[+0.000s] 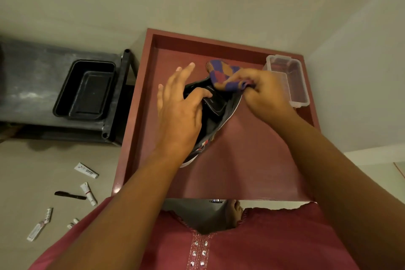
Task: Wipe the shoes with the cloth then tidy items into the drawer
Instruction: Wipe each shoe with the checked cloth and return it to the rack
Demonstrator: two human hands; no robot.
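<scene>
On the pale floor at the far left, several small white tubes (86,170) and a slim black pen (70,195) are scattered near a dark grey low shelf (32,85), on which a black rectangular plastic tray (85,90) is set. Just right of the shelf, an open dark red wooden drawer (252,171) is seen from above. Over its middle, a black shoe with a white sole edge (215,116) is held up by the left hand (179,114): the thumb is hooked over the shoe's opening while the fingers are stretched along its far side. At the shoe's upper edge, a purple, orange and red checked cloth (221,74) is pinched and pressed against the shoe by the curled fingers of the right hand (260,92). In the drawer's far right corner, a clear lidless plastic container (287,79) is lying just beside the right hand.
</scene>
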